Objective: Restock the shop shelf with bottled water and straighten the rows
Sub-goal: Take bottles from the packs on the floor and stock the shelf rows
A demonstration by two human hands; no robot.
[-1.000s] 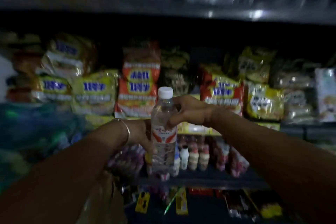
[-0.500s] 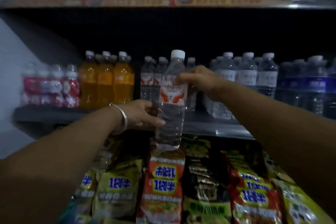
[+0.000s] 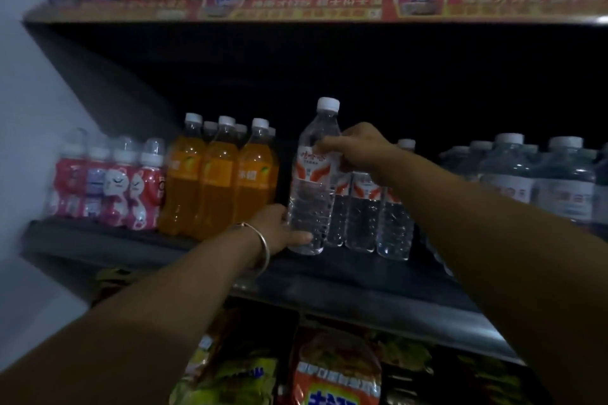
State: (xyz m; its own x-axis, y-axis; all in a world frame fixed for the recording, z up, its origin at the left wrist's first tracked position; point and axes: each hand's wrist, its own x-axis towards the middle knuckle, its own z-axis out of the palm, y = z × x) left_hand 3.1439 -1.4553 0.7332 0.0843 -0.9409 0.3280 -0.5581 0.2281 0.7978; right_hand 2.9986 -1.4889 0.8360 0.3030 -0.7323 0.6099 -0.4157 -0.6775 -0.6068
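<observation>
- Right now the fingers point(image 3: 329, 143) of the right hand point(image 3: 357, 149) curl round the shoulder of a water bottle point(image 3: 312, 181), just above its label, holding it upright.
- Lower down, the left hand point(image 3: 279, 228) grips the same bottle near its base, thumb across the near side; a silver bangle point(image 3: 263, 248) circles that wrist.
- The water bottle is clear plastic with a white screw cap, a white label with red-orange wing shapes and red lettering, and a ribbed, dimpled lower half full of clear water.
- Its base sits at or just over the dark shelf point(image 3: 131, 246) surface; whether it touches cannot be told.
- It stands at the left end of a row of matching water bottles point(image 3: 365, 207), just beside the nearest one, and nearer the front edge than they are.
- Left of it, across a small gap, stand orange drink bottles point(image 3: 214, 181) with white caps, several deep.
- Farther left are small red-and-white bottles point(image 3: 108, 184) with cartoon faces.
- To the far right, past the right forearm, are stouter water bottles point(image 3: 533, 181) with pale labels.
- Above, an upper shelf carries a red price strip point(image 3: 312, 6) and blurred packets.
- Below the shelf lie snack bags point(image 3: 335, 371) in yellow, orange and red.
</observation>
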